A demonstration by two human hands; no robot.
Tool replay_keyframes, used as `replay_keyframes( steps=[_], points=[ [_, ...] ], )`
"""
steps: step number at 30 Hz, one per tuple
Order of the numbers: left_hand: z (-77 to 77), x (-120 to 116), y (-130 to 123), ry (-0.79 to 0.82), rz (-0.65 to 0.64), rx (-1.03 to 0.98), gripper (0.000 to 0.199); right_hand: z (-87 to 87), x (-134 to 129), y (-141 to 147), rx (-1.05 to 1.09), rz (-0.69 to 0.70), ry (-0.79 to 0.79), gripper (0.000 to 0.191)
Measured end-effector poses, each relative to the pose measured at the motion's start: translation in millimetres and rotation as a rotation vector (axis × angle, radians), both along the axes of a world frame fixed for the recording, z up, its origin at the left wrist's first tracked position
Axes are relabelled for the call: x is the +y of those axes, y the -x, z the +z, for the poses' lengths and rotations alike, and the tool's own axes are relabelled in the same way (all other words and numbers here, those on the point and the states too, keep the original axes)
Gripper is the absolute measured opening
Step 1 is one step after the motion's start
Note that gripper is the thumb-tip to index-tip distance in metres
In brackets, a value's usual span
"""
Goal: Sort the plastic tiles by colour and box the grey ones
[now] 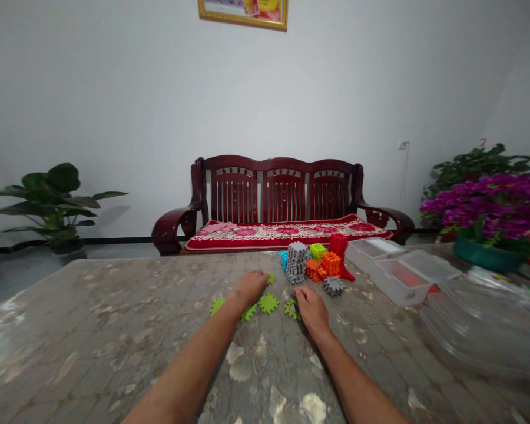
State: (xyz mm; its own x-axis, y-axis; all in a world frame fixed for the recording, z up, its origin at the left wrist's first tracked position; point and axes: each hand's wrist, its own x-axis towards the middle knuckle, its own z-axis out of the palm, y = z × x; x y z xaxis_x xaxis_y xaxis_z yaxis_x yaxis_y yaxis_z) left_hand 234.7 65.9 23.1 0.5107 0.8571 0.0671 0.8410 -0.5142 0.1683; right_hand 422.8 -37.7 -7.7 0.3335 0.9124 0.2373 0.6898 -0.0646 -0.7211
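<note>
My left hand [252, 285] reaches over the table with its fingers closed at a small green toothed piece [271, 278], partly hidden by the hand. My right hand [311, 306] is closed at a green toothed ring [292, 310], whose right side passes behind the hand. Between my forearms lies a flat green toothed square [269, 304]. Two more pieces, a green toothed piece [248, 312] and a green piece [217, 305], are partly covered by my left forearm. All appear to be flat interlocking building pieces.
Beyond my right hand stand a grey stack [297, 263], orange stacks [331, 265], a red stack [338, 250] and a grey block [334, 287]. Clear plastic boxes [400, 282] and a large clear container [481, 330] sit at right, near a purple-flowered pot [490, 253]. A wooden bench [282, 188] stands behind.
</note>
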Motion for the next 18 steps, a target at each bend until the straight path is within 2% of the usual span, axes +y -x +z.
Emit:
replay_keyframes(
  steps=[6,11,15,18],
  points=[
    [6.8,-9.2,-1.8,-0.023,0.200,-0.046,0.036,1.2,-0.9,0.6,-0.003,0.010,-0.010,0.036],
    [10.0,-9.9,4.6,0.004,0.313,-0.092,0.035,0.9,-0.3,0.7,-0.015,-0.013,0.004,0.037],
    [17.1,-15.8,20.0,-0.009,0.392,-0.147,0.038,-0.2,0.8,-0.6,-0.008,-0.004,0.004,0.038],
    [21.6,-32.3,38.9,-0.037,0.410,-0.186,0.038,-0.8,0.9,-1.9,0.011,0.001,-0.005,0.039]
  ],
)
